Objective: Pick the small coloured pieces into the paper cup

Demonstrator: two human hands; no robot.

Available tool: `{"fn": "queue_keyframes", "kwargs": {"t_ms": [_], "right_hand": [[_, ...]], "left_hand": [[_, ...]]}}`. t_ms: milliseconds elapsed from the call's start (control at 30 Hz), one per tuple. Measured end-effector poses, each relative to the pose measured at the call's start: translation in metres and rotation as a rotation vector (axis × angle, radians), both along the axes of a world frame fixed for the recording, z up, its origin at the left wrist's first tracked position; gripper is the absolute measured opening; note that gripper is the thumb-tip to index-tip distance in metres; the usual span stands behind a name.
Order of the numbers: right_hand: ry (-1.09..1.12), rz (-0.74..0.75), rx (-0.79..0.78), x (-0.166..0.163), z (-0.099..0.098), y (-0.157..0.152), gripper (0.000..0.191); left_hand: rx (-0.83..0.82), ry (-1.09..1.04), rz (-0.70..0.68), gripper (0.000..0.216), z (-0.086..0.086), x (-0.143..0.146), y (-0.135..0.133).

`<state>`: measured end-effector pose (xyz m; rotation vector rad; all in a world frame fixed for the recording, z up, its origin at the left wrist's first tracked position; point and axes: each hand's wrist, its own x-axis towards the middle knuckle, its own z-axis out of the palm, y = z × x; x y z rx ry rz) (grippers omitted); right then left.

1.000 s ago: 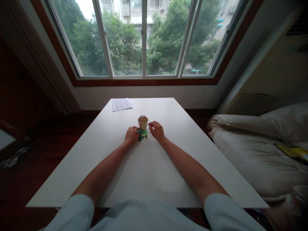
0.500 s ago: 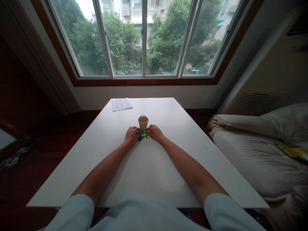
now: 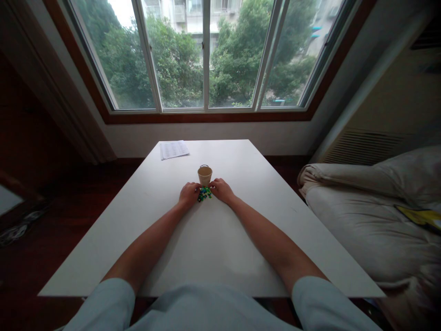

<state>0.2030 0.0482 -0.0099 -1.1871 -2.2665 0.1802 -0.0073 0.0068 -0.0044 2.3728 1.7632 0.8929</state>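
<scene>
A tan paper cup (image 3: 205, 177) stands upright on the table, with its mouth facing up. Just in front of it lies a small pile of green, blue and dark beads or similar little pieces (image 3: 205, 195). At the left edge of the pile is my left hand (image 3: 189, 193), its fingers curled and thumb side toward the pieces. My right hand (image 3: 222, 190) rests on the opposite side, fingertips pinched together near the cup's base. What either hand pinches is too small to make out.
The white table (image 3: 220, 248) reaches toward a wide window (image 3: 206, 59). Printed paper sheets (image 3: 174, 149) lie at its far left corner. A thin dark loop (image 3: 204, 166) shows behind the cup. On the right is a beige padded sofa (image 3: 344, 216).
The fingers of my left hand have shifted slightly at the pile, with fewer blue pieces showing by them. My right hand and the cup stay nearly in place.
</scene>
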Motion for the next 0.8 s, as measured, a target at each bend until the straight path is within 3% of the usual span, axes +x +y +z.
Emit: {"fn": "queue_keyframes", "kwargs": {"t_ms": [267, 800], "right_hand": [[-0.007, -0.064, 0.032, 0.0026, -0.0007, -0.0005, 0.011], [-0.083, -0.103, 0.045, -0.0032, 0.0060, -0.0055, 0.012]], "left_hand": [[-0.001, 0.017, -0.021, 0.026, -0.0022, -0.0008, 0.0008], [0.001, 0.069, 0.079, 0.029, 0.0030, -0.0025, -0.0028]]}}
